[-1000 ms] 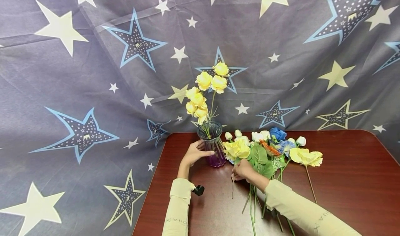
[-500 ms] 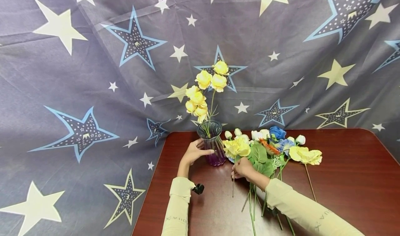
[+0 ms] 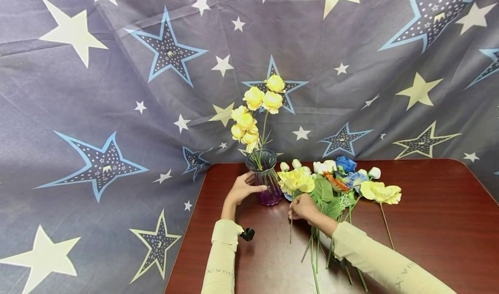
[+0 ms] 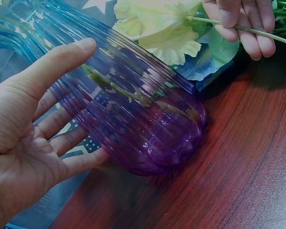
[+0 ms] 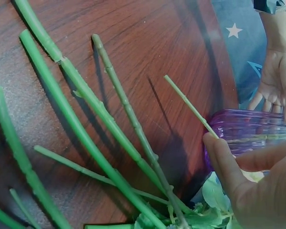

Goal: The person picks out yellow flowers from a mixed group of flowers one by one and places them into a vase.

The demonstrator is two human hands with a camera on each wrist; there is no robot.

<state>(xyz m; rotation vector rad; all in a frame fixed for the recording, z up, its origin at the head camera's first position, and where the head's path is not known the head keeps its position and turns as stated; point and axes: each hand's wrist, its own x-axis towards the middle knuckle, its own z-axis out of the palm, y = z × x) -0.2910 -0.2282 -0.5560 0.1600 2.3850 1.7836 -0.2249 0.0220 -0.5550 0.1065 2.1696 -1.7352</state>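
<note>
In the head view, a ribbed glass vase [image 3: 268, 190], blue-green above and purple below, stands upright on the table with yellow flowers [image 3: 254, 112] rising from its mouth. My left hand [image 3: 242, 191] holds the vase from the left; in the left wrist view its thumb lies across the front and its fingers reach behind the glass. Just right of the vase, my right hand [image 3: 304, 208] pinches the thin stem [image 5: 188, 104] of a yellow flower [image 3: 295, 180] between thumb and fingers. The bloom is above that hand and the stem's cut end points down, off the table.
A pile of artificial flowers, with white buds [image 3: 329, 166], a blue rose [image 3: 346, 164] and an orange bloom [image 3: 336, 182], lies right of my right hand. Their green stems [image 5: 71, 109] point toward me. Another yellow flower [image 3: 381, 192] lies farther right on the reddish-brown table [image 3: 436, 224].
Both hands keep almost the same place. The yellow flower in my right hand has turned slightly, its bloom shifting a little to the right. The head view has tilted very slightly.
</note>
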